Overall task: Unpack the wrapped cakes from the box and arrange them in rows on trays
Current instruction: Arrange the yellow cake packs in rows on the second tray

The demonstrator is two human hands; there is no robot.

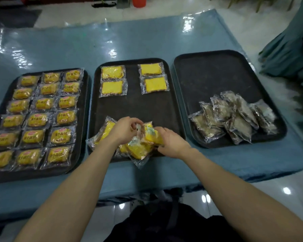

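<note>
The left hand (124, 131) and the right hand (171, 142) each grip yellow cakes in clear wrappers (138, 149); they look slippery and might slide off the black plastic tray's (135, 109) near edge.

Cake (148, 132) between left hand (124, 131) and right hand (171, 143): blurred, wrapper print unreadable. Left fingers pinch its wrapper; right fingertips hidden behind it. Pile (136, 151) under both hands: partly covered by hands and wrists, count unclear. Left tray (83, 105), left of left hand: cut by frame edge, outermost packs clipped, label print too small to read. Brown packs (234, 119), right of right hand: overlapping, count and contents unclear. Red object (139, 1), far beyond hands: cut by top edge. Teal cloth (290, 49), far right: cut by frame edge.
</note>
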